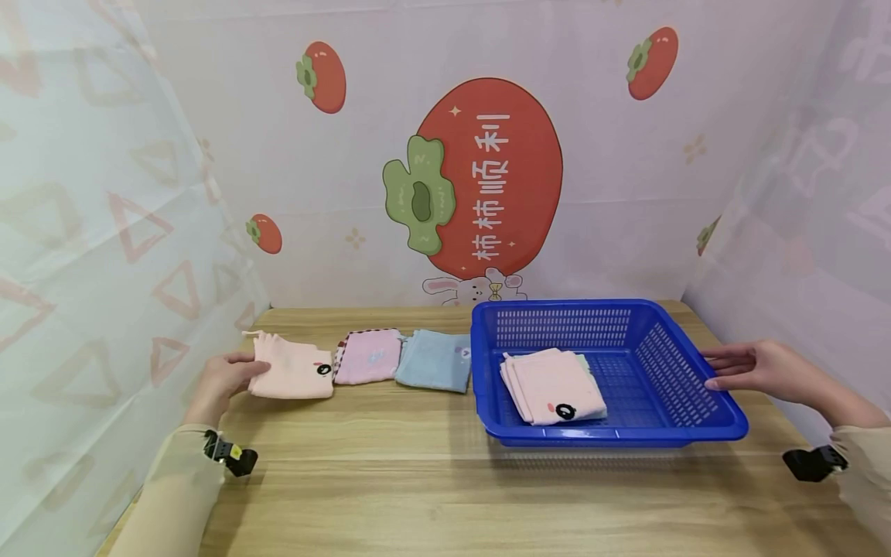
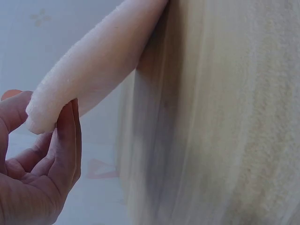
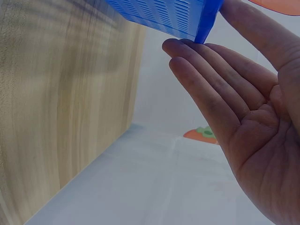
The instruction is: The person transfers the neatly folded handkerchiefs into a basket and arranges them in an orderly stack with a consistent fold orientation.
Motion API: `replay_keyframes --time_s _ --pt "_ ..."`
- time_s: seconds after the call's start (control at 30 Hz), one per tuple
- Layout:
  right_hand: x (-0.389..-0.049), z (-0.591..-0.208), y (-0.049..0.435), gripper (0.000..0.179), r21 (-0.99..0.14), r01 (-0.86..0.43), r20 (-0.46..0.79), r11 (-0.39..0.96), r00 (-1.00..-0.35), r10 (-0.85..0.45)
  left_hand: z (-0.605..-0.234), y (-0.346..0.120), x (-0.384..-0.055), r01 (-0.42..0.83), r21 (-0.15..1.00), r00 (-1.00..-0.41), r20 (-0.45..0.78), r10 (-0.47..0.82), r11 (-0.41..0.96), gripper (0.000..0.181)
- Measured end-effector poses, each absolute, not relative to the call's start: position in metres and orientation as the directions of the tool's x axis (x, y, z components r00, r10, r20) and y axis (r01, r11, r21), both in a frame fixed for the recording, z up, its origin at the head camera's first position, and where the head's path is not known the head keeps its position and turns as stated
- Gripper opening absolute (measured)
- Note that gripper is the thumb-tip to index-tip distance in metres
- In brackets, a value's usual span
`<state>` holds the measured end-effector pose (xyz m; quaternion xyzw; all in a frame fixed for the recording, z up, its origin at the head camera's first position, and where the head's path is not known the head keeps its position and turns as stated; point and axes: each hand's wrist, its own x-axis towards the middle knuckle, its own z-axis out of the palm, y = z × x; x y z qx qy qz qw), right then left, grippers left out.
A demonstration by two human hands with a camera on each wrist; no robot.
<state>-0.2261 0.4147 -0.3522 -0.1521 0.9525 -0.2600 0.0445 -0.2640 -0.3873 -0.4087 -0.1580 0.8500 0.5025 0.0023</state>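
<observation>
A folded pale pink towel point(image 1: 292, 370) with a black eye-like patch lies at the left of the table, its near-left edge raised. My left hand point(image 1: 224, 379) pinches that edge between thumb and fingers; the left wrist view shows the raised towel point(image 2: 89, 65) from below. At the right, my right hand point(image 1: 762, 371) holds the right rim of a blue plastic basket point(image 1: 612, 433), thumb over the rim and straight fingers beneath. Inside the basket lies a stack of folded towels point(image 1: 553, 383), a pink one on top.
Between the pink towel and the basket, a folded pink-purple cloth point(image 1: 369, 357) with a checked edge and a folded blue cloth point(image 1: 433, 360) lie side by side on the wooden table point(image 1: 390, 487). Printed cloth sheets point(image 1: 612, 216) hang behind and on both sides.
</observation>
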Motion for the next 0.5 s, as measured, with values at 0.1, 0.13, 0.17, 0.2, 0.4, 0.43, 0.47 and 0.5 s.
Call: replay_keyframes --time_s 0.1,0.13,0.17,0.2,0.4,0.43,0.47,0.5 --pt "-0.226 -0.352 0.415 0.057 -0.498 -0.265 -0.004 0.826 -0.952 -0.308 -0.405 -0.386 -0.263 -0.258 0.86 -0.954 -0.154 -0.259 0.44 0.065" --pt "-0.226 -0.353 0.415 0.057 -0.499 -0.264 -0.003 0.825 -0.952 -0.307 -0.404 -0.385 -0.262 -0.254 0.861 -0.954 -0.15 -0.258 0.441 0.065" --pt "-0.227 -0.353 0.415 0.057 -0.499 -0.265 -0.002 0.825 -0.952 -0.307 -0.403 -0.385 -0.262 -0.251 0.863 -0.955 -0.147 -0.258 0.439 0.064" --pt "-0.227 -0.353 0.415 0.057 -0.499 -0.266 0.0 0.825 -0.952 -0.308 -0.402 -0.385 -0.262 -0.246 0.865 -0.956 -0.142 -0.258 0.438 0.064" --pt "-0.226 -0.353 0.416 0.056 -0.496 -0.276 0.013 0.824 -0.95 -0.311 -0.396 -0.384 -0.259 -0.21 0.887 -0.962 -0.113 -0.247 0.411 0.06" --pt "-0.226 -0.353 0.416 0.056 -0.495 -0.277 0.014 0.824 -0.95 -0.311 -0.396 -0.384 -0.259 -0.204 0.89 -0.963 -0.107 -0.246 0.408 0.06" --pt "-0.226 -0.353 0.416 0.056 -0.495 -0.277 0.014 0.824 -0.95 -0.311 -0.395 -0.384 -0.258 -0.198 0.892 -0.964 -0.102 -0.248 0.406 0.061" --pt "-0.226 -0.353 0.416 0.056 -0.494 -0.277 0.014 0.824 -0.95 -0.311 -0.394 -0.384 -0.258 -0.195 0.894 -0.963 -0.097 -0.25 0.402 0.061"
